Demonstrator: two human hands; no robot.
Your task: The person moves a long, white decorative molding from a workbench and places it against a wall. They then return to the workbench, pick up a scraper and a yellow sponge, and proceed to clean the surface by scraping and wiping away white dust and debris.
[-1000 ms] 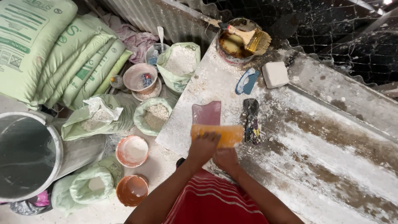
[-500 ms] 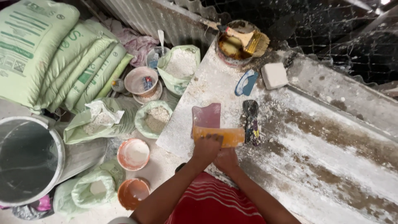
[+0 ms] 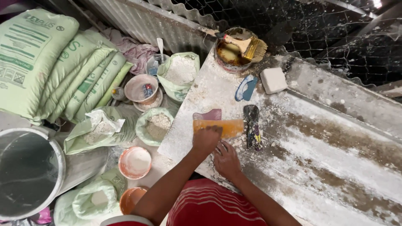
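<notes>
Starting at 9 o'clock: stacked green sacks (image 3: pixel 37 62), a metal bucket (image 3: pixel 25 171) below, then an orange-rimmed bowl (image 3: pixel 135 162) and an open bag of white powder (image 3: pixel 180 71) beside the tabletop (image 3: pixel 326 159). At centre, the left hand (image 3: pixel 206 140) has its grip closed over the near edge of the orange scraper (image 3: pixel 228 127), which lies flat on the powdered surface w/ a maroon scraper (image 3: pixel 207 114) touching it at 12 o'clock. The right hand (image 3: pixel 226 160) rests at 5 o'clock of the left hand, fingers loose on the tabletop, holding nothing (as far as shows). Judged step: pressing the blade onto the surface. A stroke would need steady downward pressure. A dark tool (image 3: pixel 252 125) sits at 3 o'clock.
</notes>
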